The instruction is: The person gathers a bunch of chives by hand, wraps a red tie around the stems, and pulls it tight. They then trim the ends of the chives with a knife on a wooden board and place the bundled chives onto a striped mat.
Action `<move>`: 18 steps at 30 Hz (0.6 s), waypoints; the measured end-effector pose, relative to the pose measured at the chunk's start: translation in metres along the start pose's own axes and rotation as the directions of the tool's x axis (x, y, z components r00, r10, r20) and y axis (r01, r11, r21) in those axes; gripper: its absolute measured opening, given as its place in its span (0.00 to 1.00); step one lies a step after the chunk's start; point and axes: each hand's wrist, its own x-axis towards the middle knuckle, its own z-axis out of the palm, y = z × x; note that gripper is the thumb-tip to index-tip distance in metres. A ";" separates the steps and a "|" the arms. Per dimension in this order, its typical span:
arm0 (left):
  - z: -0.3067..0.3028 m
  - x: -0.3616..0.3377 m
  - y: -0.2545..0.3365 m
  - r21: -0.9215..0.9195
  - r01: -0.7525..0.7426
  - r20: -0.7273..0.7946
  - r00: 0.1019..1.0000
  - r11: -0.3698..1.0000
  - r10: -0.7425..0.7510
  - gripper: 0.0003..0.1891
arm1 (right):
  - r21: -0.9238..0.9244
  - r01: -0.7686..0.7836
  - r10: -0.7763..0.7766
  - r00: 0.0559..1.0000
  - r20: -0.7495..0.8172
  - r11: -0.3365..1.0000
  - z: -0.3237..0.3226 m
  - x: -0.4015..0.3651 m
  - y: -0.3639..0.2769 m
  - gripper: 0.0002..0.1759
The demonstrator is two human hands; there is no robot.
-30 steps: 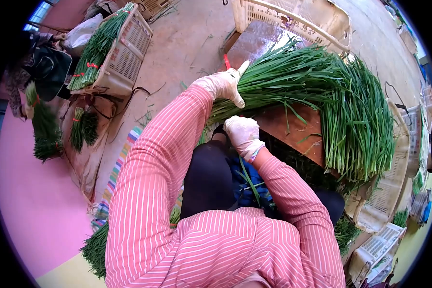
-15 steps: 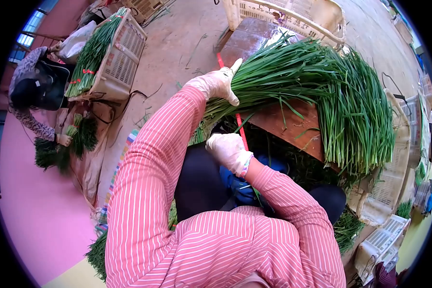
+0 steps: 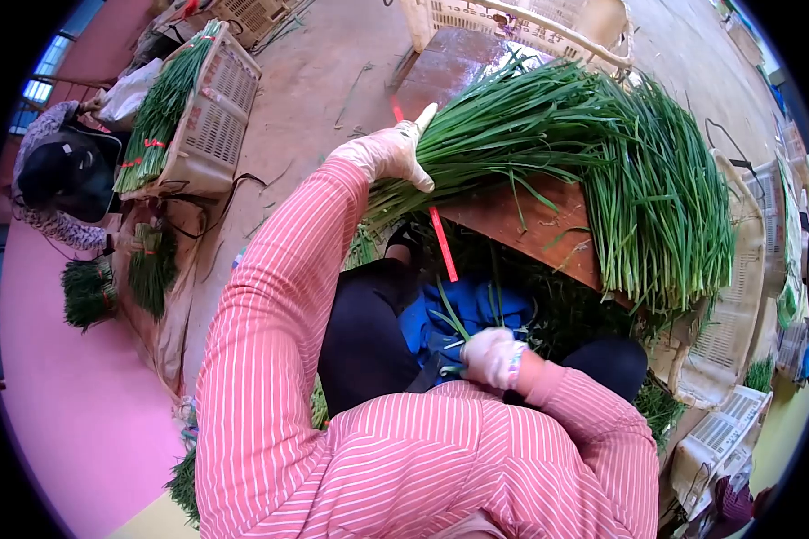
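My left hand [image 3: 394,154], in a pale glove, is wrapped around the lower end of a big bunch of garlic chives [image 3: 512,126], thumb and forefinger spread around it. A red strip [image 3: 442,242] passes beneath the bunch, and its free end hangs over my lap. My right hand [image 3: 494,357], gloved too, is closed low in front of my body. A few loose chive leaves [image 3: 451,313] run up from its fingers. Beside the held bunch, a thick heap of chives [image 3: 665,198] drapes over the right end of the brown board [image 3: 539,229].
A plastic crate [image 3: 530,31] stands behind the board, and another [image 3: 715,323] is on the right. At left, tied chives [image 3: 166,108] lie on a crate [image 3: 216,108]. Beyond it, a person [image 3: 58,180] handles a small bunch [image 3: 153,265]. Blue cloth [image 3: 485,305] lies between my knees.
My right hand has moved down and right, away from the red strip, toward my body, with leaves trailing from it. My left hand keeps its hold on the bunch.
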 end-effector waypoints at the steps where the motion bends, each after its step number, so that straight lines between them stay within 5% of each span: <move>1: -0.001 -0.002 0.002 -0.002 0.012 0.002 1.000 1.000 -0.012 0.66 | 0.052 0.009 0.010 0.933 -0.359 0.999 0.014 0.007 0.018 0.10; 2: -0.002 -0.004 0.004 -0.003 0.024 0.001 1.000 1.000 -0.024 0.66 | 0.093 0.034 0.037 0.741 -0.671 0.995 0.026 0.016 0.035 0.09; 4: -0.002 -0.007 0.008 0.009 0.034 -0.015 0.999 0.999 -0.034 0.66 | 0.008 -0.214 0.110 0.467 -0.877 0.977 -0.006 0.019 0.046 0.21; 6: -0.004 -0.007 0.008 -0.021 0.032 0.003 0.999 0.999 -0.031 0.66 | -0.100 -0.246 -0.008 0.350 -0.937 0.964 -0.015 0.040 0.066 0.30; 9: -0.002 -0.003 0.003 0.034 0.023 -0.017 1.000 0.999 -0.023 0.66 | -0.308 -0.347 -0.154 0.405 -0.901 0.886 -0.041 0.051 0.067 0.30; 12: -0.002 -0.002 0.002 -0.012 0.017 -0.005 1.000 1.000 -0.017 0.66 | -0.412 -0.239 -0.290 0.417 -0.861 0.879 -0.052 0.068 0.069 0.34; 16: 0.002 0.004 -0.011 -0.082 -0.124 -0.037 0.992 0.989 0.121 0.65 | -0.469 -0.143 -0.406 0.325 -0.854 0.871 -0.067 0.095 0.081 0.27; 18: 0.002 0.003 -0.013 -0.082 -0.172 -0.059 0.984 0.982 0.167 0.66 | -0.507 -0.095 -0.477 0.230 -0.848 0.856 -0.079 0.102 0.082 0.14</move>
